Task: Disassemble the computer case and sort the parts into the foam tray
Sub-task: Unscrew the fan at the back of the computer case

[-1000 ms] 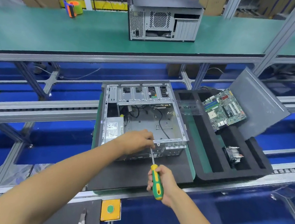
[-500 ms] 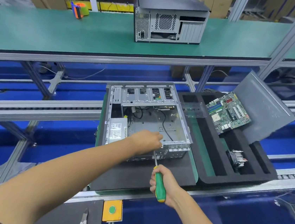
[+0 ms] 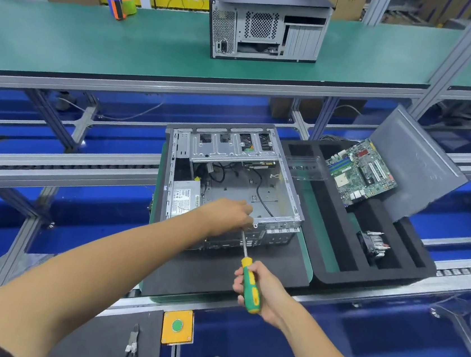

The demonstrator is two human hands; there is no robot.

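The opened computer case point(image 3: 233, 184) lies on a dark mat, just left of the black foam tray point(image 3: 364, 269). The right hand point(image 3: 262, 291) grips a green and yellow screwdriver point(image 3: 249, 282), its shaft running up to the case's near edge. The left hand point(image 3: 231, 214) rests curled there by the tip; whether it pinches anything I cannot tell. A motherboard point(image 3: 361, 172) and a heatsink point(image 3: 375, 242) sit in the tray
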